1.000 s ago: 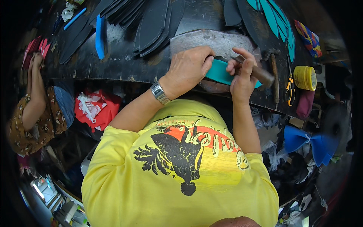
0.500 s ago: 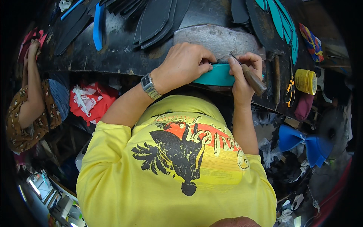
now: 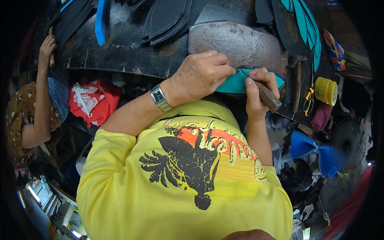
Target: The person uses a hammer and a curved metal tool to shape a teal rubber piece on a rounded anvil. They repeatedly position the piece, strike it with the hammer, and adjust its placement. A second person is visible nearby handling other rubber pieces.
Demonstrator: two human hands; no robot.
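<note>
My right hand is closed around the wooden handle of an awl, with the thumb laid along it. The awl's thin metal shank points left over the upper edge of a teal curved piece, which lies at the bench edge in front of my shirt. My left hand, with a ring and a wristwatch, pinches its thumb and fingertips together right beside the awl's tip. Whatever sits in that pinch is too small to tell. Part of the teal piece is hidden behind both hands.
Beyond my hands lies a worn grey slab. Black cut pieces and teal strips lie farther back. On the right are a hammer, orange-handled scissors and a yellow jar. At left, a co-worker's hand grips a wooden stick.
The awl's tip has come down and left onto the teal piece's edge. My left fingertips have shifted right to meet it. The co-worker's hand has left the pink-red material for a stick.
</note>
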